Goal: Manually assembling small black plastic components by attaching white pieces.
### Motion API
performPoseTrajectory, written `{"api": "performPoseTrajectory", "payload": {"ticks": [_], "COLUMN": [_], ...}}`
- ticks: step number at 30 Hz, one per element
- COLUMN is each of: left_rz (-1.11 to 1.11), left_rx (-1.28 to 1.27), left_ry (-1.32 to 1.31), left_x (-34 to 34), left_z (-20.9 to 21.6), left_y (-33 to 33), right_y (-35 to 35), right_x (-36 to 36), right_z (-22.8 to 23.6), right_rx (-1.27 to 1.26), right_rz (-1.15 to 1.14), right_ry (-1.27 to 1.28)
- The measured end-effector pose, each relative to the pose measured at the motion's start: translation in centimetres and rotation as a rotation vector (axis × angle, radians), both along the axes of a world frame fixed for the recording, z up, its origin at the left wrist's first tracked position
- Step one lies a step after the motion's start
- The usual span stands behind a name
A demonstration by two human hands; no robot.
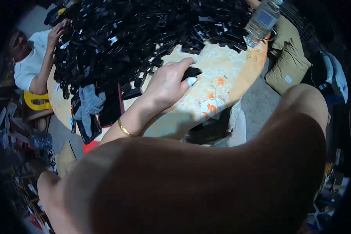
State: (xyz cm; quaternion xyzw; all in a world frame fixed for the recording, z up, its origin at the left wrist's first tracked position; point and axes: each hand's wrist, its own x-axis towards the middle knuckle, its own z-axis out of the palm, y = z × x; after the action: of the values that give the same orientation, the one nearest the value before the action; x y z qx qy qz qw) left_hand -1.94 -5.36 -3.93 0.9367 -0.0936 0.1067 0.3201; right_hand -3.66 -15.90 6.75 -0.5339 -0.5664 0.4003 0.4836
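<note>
My left hand [165, 84], with a gold bangle [123, 128] on its wrist, reaches over the near part of a round table. Its fingers are closed around a small black plastic piece [192, 73], whose rounded end sticks out between the index finger and the thumb. The exact kind of the piece does not show. Just beyond the hand lies a large heap of similar black plastic parts [117, 46]. Under the hand is a pale flowered tablecloth [222, 58]. My right hand is out of the picture.
A grey cloth [90, 103] lies on dark flat cases at the table's left. A clear bottle [262, 21] stands at the right edge, near olive sacks [286, 66]. Across to the left sits another person in a white shirt [37, 54], one hand at the heap. Bare skin fills the lower foreground.
</note>
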Motion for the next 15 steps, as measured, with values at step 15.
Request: {"api": "performPoseTrajectory", "payload": {"ticks": [15], "left_rz": [-0.026], "left_rx": [0.067], "left_ry": [0.029], "left_x": [-0.2], "left_z": [0.2], "left_y": [0.6], "right_y": [-3.0], "right_x": [1.0], "right_z": [-0.4], "right_rx": [0.233], "right_rz": [-0.277], "right_ry": [-0.052]}}
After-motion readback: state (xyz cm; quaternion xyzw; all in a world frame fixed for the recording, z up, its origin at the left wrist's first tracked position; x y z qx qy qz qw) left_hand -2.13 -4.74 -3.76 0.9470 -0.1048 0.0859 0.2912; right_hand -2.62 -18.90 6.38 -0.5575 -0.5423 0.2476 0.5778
